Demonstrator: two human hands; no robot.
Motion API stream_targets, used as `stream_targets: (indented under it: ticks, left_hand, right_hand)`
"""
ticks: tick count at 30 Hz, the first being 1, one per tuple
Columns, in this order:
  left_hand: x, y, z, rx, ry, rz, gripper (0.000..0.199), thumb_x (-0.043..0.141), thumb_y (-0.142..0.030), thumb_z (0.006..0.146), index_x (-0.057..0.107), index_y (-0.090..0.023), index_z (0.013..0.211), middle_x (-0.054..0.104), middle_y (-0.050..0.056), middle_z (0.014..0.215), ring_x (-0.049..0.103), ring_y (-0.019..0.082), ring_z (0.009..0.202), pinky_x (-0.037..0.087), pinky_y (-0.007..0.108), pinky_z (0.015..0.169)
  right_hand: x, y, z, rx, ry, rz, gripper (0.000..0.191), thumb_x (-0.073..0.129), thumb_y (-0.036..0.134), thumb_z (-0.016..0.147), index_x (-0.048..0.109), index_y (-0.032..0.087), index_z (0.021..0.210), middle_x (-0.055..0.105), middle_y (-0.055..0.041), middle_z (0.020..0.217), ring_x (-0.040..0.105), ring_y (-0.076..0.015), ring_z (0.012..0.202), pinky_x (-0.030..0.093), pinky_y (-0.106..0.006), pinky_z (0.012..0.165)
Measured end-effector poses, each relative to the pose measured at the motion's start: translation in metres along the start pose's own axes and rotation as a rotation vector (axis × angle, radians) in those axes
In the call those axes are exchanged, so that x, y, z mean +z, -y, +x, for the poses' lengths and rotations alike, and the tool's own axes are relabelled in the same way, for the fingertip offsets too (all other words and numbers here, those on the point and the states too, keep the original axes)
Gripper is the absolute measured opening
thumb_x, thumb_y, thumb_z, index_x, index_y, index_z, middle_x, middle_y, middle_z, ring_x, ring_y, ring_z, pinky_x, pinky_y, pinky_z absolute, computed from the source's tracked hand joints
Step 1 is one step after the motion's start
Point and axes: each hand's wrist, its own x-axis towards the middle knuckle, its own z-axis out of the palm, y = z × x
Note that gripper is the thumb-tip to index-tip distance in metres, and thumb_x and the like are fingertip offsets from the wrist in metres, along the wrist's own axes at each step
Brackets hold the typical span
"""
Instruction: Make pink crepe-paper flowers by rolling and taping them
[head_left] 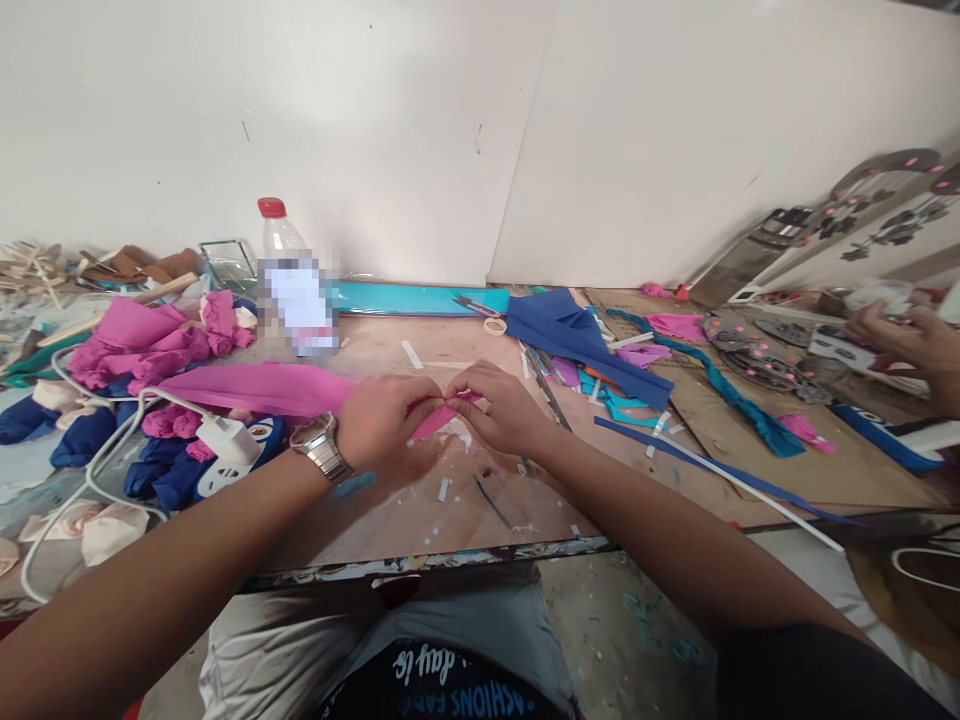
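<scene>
Both hands meet over the middle of the table. My left hand (386, 420), with a metal watch (322, 446) on its wrist, pinches a pink fabric strip (262, 388) that trails out to the left. My right hand (495, 405) has thumb and fingertips closed on the same pink fabric, right against the left fingertips. A bit of the pink material hangs below the fingers. Beneath the hands lies the brown tabletop (405, 510) with small white scraps. The exact fold between the fingertips is too small to make out.
Pink fabric flowers (135, 340), a white charger (227, 440) with its cable and a bottle (281, 235) stand left. A phone (302, 305) leans on the bottle. Small scissors (474, 305) and blue fabric (562, 325) lie behind. Another person's hand (904, 340) shows at right.
</scene>
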Motion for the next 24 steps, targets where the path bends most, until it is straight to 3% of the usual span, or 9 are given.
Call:
stream_targets:
  ticks: [8, 17, 24]
  left_hand:
    - [0.0054, 0.0067, 0.0011, 0.053, 0.009, 0.047, 0.024, 0.061, -0.045, 0.093, 0.071, -0.024, 0.097, 0.075, 0.004, 0.087, 0.068, 0.021, 0.078, 0.042, 0.032, 0.068]
    - [0.0072, 0.0083, 0.0019, 0.134, 0.034, 0.090, 0.031, 0.044, -0.036, 0.104, 0.072, -0.024, 0.104, 0.078, 0.004, 0.095, 0.070, 0.020, 0.083, 0.045, 0.035, 0.081]
    - [-0.0001, 0.0008, 0.0032, -0.030, 0.076, 0.003, 0.027, 0.051, -0.038, 0.101, 0.073, -0.023, 0.100, 0.076, 0.005, 0.089, 0.067, 0.022, 0.079, 0.042, 0.032, 0.070]
  right_hand:
    - [0.0003, 0.0021, 0.0010, 0.047, -0.008, 0.023, 0.008, 0.064, 0.028, 0.096, 0.068, 0.022, 0.093, 0.073, -0.0062, 0.095, 0.063, -0.0230, 0.096, 0.048, -0.039, 0.089]
    - [-0.0024, 0.0048, 0.0031, -0.036, 0.065, 0.027, 0.018, 0.055, 0.031, 0.101, 0.063, 0.022, 0.088, 0.072, -0.0067, 0.094, 0.061, -0.0224, 0.094, 0.047, -0.039, 0.092]
    - [-0.0047, 0.0000, 0.0033, 0.031, 0.062, 0.069, 0.014, 0.063, 0.031, 0.098, 0.068, 0.021, 0.090, 0.074, -0.0056, 0.091, 0.063, -0.0218, 0.092, 0.048, -0.037, 0.087]
